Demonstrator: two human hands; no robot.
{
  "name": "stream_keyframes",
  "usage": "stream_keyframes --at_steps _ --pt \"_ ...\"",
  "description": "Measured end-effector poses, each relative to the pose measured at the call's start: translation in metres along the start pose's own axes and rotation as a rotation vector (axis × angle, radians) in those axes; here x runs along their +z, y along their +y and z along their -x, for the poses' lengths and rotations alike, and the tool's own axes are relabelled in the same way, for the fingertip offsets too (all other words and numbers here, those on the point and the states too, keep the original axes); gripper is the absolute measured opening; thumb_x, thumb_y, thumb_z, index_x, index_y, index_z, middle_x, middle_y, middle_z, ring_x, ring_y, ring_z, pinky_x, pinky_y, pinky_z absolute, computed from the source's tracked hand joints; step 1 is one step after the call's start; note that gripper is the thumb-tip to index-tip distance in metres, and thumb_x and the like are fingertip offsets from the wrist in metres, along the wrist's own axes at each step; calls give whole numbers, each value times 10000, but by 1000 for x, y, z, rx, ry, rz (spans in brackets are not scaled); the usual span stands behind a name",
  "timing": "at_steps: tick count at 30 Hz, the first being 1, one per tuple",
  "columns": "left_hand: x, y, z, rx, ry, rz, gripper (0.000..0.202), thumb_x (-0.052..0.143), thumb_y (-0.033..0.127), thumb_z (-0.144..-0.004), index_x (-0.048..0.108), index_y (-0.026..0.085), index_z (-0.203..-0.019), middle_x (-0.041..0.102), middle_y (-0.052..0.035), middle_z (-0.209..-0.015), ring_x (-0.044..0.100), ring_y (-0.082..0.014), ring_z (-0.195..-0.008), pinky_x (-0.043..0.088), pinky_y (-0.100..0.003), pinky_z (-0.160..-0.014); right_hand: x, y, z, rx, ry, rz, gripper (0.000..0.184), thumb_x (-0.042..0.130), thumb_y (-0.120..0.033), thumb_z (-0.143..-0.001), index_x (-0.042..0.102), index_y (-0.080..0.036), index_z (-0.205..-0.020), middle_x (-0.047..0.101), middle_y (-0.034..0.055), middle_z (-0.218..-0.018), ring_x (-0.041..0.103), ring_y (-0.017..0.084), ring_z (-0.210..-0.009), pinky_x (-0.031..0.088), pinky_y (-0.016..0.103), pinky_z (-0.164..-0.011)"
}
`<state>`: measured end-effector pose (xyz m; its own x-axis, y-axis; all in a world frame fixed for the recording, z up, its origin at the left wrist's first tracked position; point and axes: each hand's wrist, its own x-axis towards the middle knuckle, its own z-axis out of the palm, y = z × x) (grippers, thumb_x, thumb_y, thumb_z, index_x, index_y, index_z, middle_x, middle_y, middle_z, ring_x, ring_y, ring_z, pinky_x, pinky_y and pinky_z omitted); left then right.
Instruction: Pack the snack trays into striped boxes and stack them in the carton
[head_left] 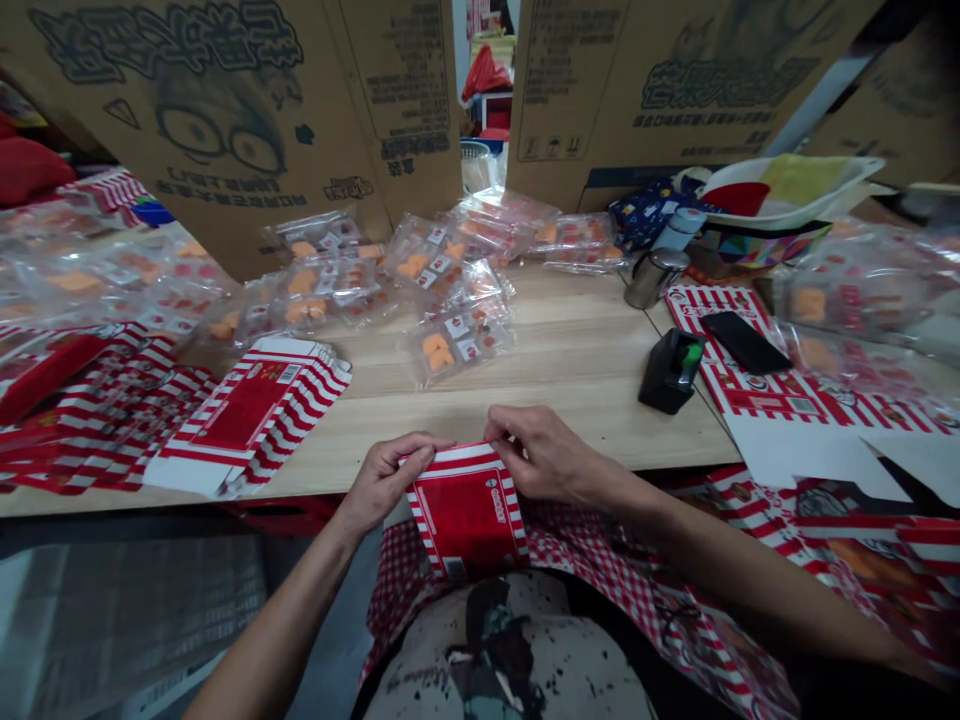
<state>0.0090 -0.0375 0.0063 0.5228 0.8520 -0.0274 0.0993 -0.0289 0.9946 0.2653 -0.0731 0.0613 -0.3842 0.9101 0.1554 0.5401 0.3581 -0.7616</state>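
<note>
A red box with red-and-white striped edges (pixel 471 515) is held upright against my body, at the front edge of the table. My left hand (pixel 390 480) pinches its upper left corner between thumb and fingers. At the upper right corner, my right hand (pixel 536 450) grips the top edge with curled fingers. The box's lower end rests near my lap, over a red checked cloth (pixel 585 560). Just beyond my hands lies a clear packet with orange pieces (pixel 457 345).
Flattened striped boxes (pixel 255 400) are stacked on the left. Several clear packets (pixel 330 270) lie along the back, before large cardboard cartons (pixel 300 130). To the right are a black tape dispenser (pixel 671 372), a metal-bodied bottle (pixel 656 275), a dark phone (pixel 746 342) and a white basin (pixel 817 195).
</note>
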Motion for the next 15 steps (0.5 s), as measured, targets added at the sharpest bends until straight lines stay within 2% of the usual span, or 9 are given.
stream_keyframes --at_steps 3,5,8,11,13,15 --pt "-6 -2 2 80 -42 -63 280 617 397 -959 802 219 -1071 780 -83 -1064 716 -190 -960 519 -245 -843 -7 -3 7 -82 -194 8 98 526 -112 -883 508 -196 -837 605 9 -806 500 129 -706 365 264 -669" --pt "-7 1 1 141 -93 -93 276 653 411 -933 810 211 -1041 780 -100 -1061 726 -202 -958 536 -262 -844 -7 -3 11 -93 -199 28 108 538 -118 -886 483 -201 -843 580 8 -823 480 131 -720 356 268 -667" --pt "-1 20 0 173 -104 -148 237 752 381 -854 815 197 -991 791 -107 -991 746 -215 -876 573 -275 -767 -1 -5 16 -43 -56 -25 173 534 -56 -836 466 -204 -777 541 -17 -752 447 119 -669 345 264 -631" --pt "10 53 -1 239 -21 -317 125 748 295 -856 815 238 -945 802 -66 -935 756 -207 -811 592 -268 -700 -2 -5 17 -1 85 -219 130 539 -83 -860 560 -201 -808 608 -14 -770 539 124 -706 427 262 -667" --pt "16 78 -5 361 74 -444 131 723 279 -872 804 303 -972 804 -16 -961 757 -203 -823 612 -299 -733 -16 6 19 9 176 -340 133 531 -146 -912 628 -208 -978 683 17 -937 630 144 -847 496 284 -757" --pt "23 99 -16 478 190 -565 173 705 288 -884 785 362 -1019 797 25 -1008 750 -203 -841 622 -357 -800 -41 28 26 133 365 -309 236 524 -168 -933 621 -219 -1142 687 44 -1108 657 151 -928 522 307 -823"
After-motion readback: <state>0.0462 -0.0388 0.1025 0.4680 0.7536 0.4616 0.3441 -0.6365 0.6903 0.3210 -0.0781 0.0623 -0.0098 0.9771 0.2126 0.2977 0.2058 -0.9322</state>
